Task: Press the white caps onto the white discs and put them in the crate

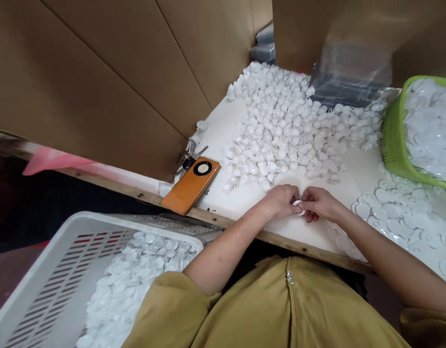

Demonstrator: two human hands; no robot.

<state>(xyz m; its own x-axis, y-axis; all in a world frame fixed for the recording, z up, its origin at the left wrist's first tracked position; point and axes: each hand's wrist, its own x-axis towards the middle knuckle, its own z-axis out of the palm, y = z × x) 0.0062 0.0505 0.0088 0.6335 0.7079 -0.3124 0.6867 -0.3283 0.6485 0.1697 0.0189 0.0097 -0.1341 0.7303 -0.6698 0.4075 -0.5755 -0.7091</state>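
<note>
Near the front edge of the table, my left hand (pixel 284 200) and my right hand (pixel 316 203) meet, both closed on one small round white plastic piece (pixel 298 207). Fingers cover part of it, so its full shape does not show. Just beyond my hands spreads a big heap of small white cup-like plastic pieces (pixel 281 130). Flat white discs (pixel 393 210) lie scattered on the table beside my right forearm.
A green basket (pixel 394 140) full of white pieces stands at the right. An orange phone (pixel 190 186) and keys (pixel 189 157) lie at the left table edge. Below sits a white crate (pixel 68 232) partly filled with white pieces. Cardboard (pixel 110 72) walls the back.
</note>
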